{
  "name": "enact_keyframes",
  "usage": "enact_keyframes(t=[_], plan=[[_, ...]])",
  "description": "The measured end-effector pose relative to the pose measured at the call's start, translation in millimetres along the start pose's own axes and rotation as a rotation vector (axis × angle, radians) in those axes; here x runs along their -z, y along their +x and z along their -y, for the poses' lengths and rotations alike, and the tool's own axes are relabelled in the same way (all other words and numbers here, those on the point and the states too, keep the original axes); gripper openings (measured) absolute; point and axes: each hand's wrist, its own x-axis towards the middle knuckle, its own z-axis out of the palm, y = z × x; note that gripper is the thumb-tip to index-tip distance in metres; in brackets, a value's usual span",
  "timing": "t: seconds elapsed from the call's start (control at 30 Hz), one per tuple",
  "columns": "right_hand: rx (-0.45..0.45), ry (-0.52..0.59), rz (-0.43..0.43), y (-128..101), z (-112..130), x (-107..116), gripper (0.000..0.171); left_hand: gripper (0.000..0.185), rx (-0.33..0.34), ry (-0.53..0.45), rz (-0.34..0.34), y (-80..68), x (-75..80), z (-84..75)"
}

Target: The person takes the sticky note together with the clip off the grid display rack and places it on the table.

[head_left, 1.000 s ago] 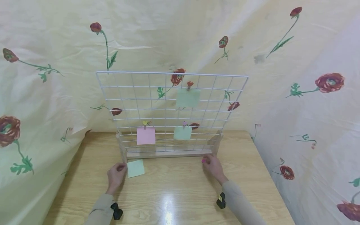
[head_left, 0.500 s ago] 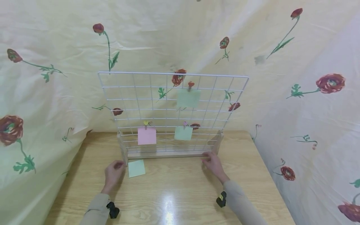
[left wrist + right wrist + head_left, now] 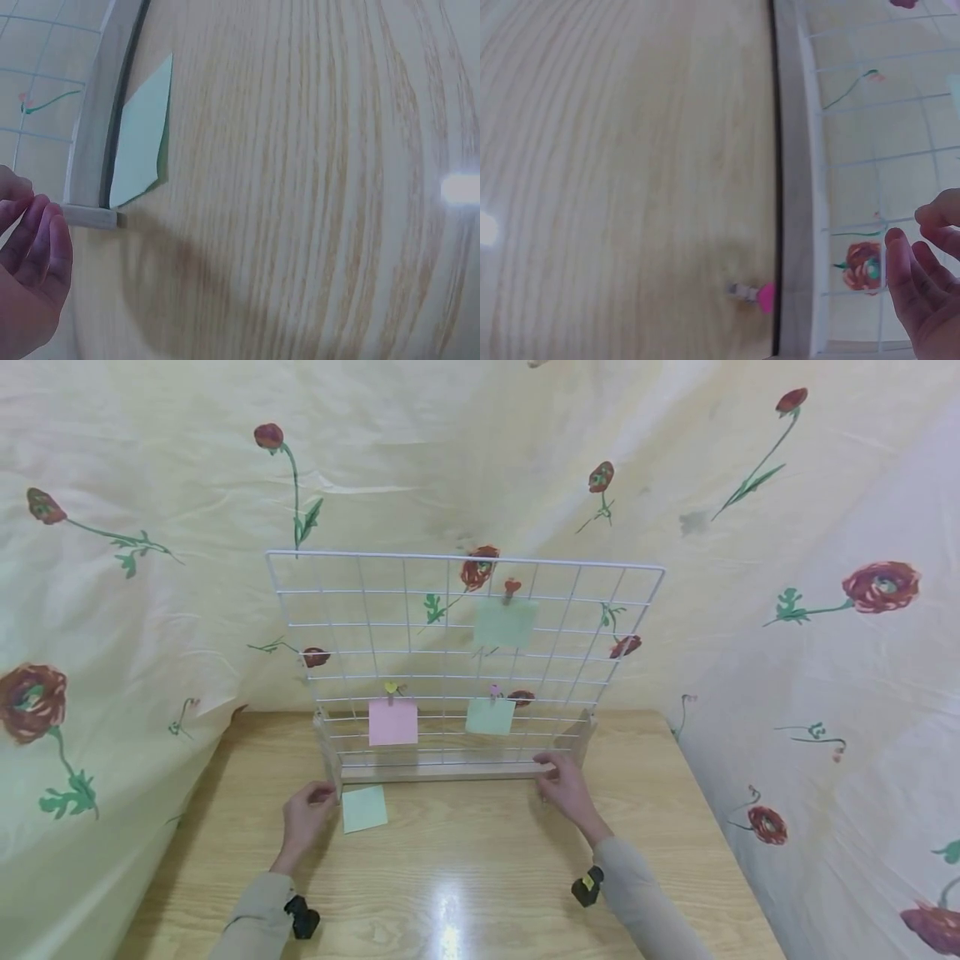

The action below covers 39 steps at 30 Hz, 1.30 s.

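Observation:
A white wire grid (image 3: 405,627) leans back in a pale wooden stand (image 3: 435,771). My left hand (image 3: 305,818) is at the front end of the stand's left foot. In the left wrist view its fingertips (image 3: 46,210) are close together beside that foot; whether they pinch it is unclear. A green paper note (image 3: 364,809) lies on the table just right of it. My right hand (image 3: 564,789) hovers by the stand's lower bar near its right end, thumb and fingers apart, holding nothing. In the right wrist view a small pink-topped clip (image 3: 766,298) lies on the table against the bar.
Clips hold a pink note (image 3: 393,722), a small green note (image 3: 490,716) and a larger green note (image 3: 505,622) on the grid. A flowered cloth (image 3: 375,468) hangs behind and beside the wooden table (image 3: 465,852).
The right hand has risen slightly and spread its fingers; the pink clip seen at its fingertips a second ago now lies on the table. My left hand has shifted only a little.

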Motion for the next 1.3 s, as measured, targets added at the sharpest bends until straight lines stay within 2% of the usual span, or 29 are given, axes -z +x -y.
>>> enact_keyframes(t=[0.27, 0.5, 0.73, 0.87, 1.0, 1.07, 1.23, 1.3], plan=[[0.029, 0.049, -0.034, 6, 14, 9, 0.033, 0.012, -0.032, 0.028, 0.004, 5.5, -2.8, -8.8], [0.011, 0.032, -0.052, 14, 23, 18, 0.033, 0.012, -0.067, -0.022, 0.007, 12.4, -1.5, -22.3], [-0.003, 0.101, -0.054, 23, 30, 31, 0.034, 0.010, -0.125, -0.037, -0.003, 27.3, 14.4, -42.4], [0.024, 0.128, -0.058, 25, 34, 38, 0.034, 0.011, -0.132, -0.034, 0.002, 34.3, 24.0, -49.2], [0.068, 0.140, -0.059, 24, 57, 47, 0.031, 0.013, -0.154, -0.042, 0.009, 37.1, 31.3, -53.5], [0.081, 0.145, -0.063, 25, 66, 51, 0.031, 0.014, -0.164, -0.053, 0.014, 35.6, 35.2, -62.1], [0.112, 0.154, -0.090, 36, 60, 52, 0.030, 0.017, -0.160, -0.050, 0.026, 36.6, 39.3, -74.1], [0.124, 0.166, -0.096, 40, 62, 52, 0.030, 0.018, -0.159, -0.040, 0.026, 39.5, 38.9, -74.1]])
